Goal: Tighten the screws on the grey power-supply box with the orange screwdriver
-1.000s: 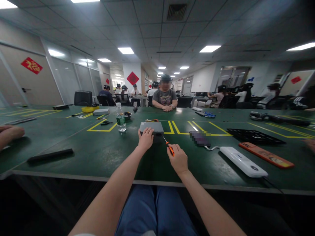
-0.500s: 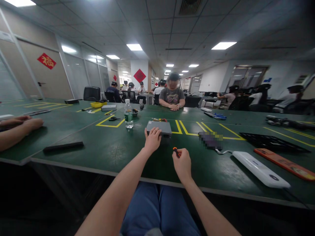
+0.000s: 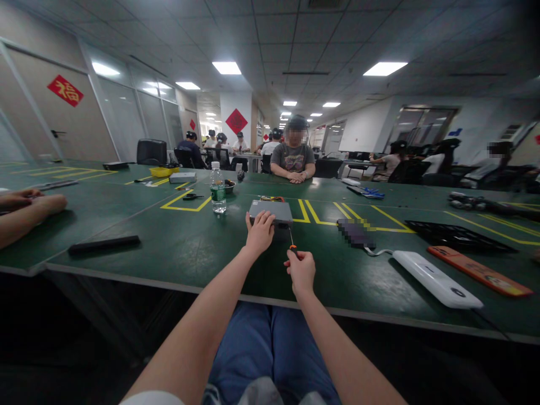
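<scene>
A flat grey box [image 3: 273, 211] lies on the green table [image 3: 177, 253] in front of me. My left hand [image 3: 259, 232] rests on its near left corner with the fingers curled over the edge. Just to the right, my right hand [image 3: 300, 271] is closed round a small orange-handled screwdriver [image 3: 292, 245]. Its thin shaft points up toward the near right corner of the box.
A water bottle [image 3: 217, 188] stands left of the box. A white device [image 3: 430, 279], an orange phone [image 3: 478, 271] and a black tray [image 3: 453, 235] lie at right. A black bar [image 3: 104, 244] lies at left. Another person's hand [image 3: 29, 202] rests far left; a person [image 3: 293, 157] sits opposite.
My right hand has turned the screwdriver from slanting across the table to pointing up at the box's corner. The left hand has stayed on the box.
</scene>
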`<state>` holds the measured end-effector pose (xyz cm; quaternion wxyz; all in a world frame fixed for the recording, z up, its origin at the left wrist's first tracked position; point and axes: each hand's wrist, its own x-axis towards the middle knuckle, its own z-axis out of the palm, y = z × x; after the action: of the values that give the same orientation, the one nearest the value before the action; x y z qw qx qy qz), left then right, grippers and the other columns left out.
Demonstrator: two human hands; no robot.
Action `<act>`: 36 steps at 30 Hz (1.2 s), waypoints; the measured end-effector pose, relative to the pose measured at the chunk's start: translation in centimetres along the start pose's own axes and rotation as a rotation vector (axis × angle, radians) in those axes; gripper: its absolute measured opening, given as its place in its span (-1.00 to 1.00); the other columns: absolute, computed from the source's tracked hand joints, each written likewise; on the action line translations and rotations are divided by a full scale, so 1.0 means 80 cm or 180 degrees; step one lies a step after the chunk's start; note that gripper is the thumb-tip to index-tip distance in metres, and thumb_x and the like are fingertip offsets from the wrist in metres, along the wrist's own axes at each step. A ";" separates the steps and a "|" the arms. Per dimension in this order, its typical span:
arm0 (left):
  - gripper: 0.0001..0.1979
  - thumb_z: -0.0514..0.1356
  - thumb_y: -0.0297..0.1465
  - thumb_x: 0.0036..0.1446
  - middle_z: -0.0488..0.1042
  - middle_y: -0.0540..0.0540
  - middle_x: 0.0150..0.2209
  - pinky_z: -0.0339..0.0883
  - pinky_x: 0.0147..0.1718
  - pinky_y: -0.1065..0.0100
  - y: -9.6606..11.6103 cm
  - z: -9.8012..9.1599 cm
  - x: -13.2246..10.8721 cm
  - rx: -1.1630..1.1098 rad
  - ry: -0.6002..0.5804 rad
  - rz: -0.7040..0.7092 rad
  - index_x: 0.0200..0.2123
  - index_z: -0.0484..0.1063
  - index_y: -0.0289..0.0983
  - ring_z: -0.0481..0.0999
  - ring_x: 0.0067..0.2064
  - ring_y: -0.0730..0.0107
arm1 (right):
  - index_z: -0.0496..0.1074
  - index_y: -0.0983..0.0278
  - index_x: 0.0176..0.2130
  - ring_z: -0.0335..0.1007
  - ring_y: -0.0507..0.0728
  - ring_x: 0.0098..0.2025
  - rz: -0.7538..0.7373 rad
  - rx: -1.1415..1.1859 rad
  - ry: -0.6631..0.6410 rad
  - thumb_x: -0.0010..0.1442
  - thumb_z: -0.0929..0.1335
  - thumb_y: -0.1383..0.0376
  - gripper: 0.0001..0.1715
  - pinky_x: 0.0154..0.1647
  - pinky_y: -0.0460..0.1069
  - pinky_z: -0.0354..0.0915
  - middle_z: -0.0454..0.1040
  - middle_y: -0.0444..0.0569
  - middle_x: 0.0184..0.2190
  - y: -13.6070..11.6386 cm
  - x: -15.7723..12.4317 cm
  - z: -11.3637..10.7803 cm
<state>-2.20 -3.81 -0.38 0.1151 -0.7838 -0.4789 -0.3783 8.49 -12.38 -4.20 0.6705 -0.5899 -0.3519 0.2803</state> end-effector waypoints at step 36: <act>-0.65 0.02 -0.32 0.11 0.24 -0.03 0.11 -0.34 0.16 -0.09 0.006 0.012 -0.005 -0.0012 0.0134 -0.0287 0.00 0.21 -0.06 0.08 0.19 0.26 | 0.27 0.28 -0.09 0.35 0.13 -0.20 -0.2581 -0.2318 -0.0276 0.13 0.17 0.39 -0.68 -0.31 -0.01 0.29 0.33 0.07 -0.18 -0.036 -0.015 -0.034</act>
<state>-1.40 -3.80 -1.20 0.1066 -0.7535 -0.5105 -0.4004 9.85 -15.33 -1.70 0.4621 -0.5889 -0.6527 -0.1167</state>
